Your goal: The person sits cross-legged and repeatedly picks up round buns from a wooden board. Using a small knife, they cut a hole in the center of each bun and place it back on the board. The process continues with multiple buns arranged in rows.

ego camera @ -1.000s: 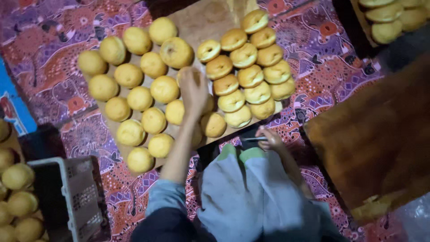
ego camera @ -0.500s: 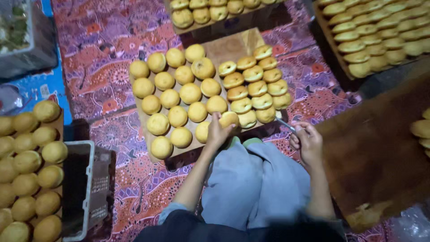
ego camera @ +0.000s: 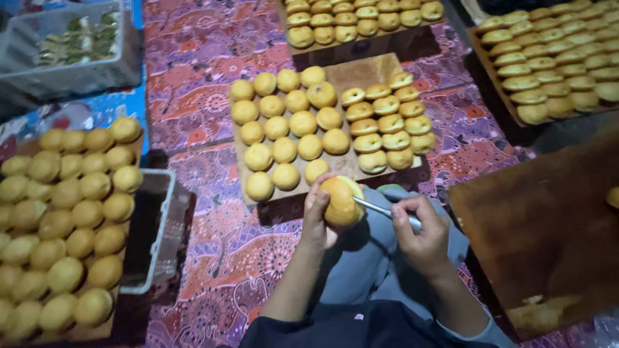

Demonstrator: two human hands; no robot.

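A round golden bun [ego camera: 342, 201], lifted off the wooden tray [ego camera: 361, 71], now sits in the left hand [ego camera: 317, 216].
Its grip cups the bun steady while the right hand [ego camera: 422, 235], clenched on a thin metal blade [ego camera: 380, 209], slits its side.

A patterned red and purple cloth [ego camera: 213, 122] covers the floor. At its centre lies a wooden board [ego camera: 361, 67] bearing rows of round yellow buns [ego camera: 303, 122]. At twelve o'clock lies a second board of buns [ego camera: 361, 16], at two o'clock a tray of flatter buns [ego camera: 554, 58]. At nine o'clock a board [ego camera: 97, 332] carries more round buns, with a grey crate [ego camera: 158, 232] just beside it. At eleven o'clock stands a pale crate [ego camera: 71, 74]. At four o'clock lies a bare wooden board [ego camera: 548, 225].
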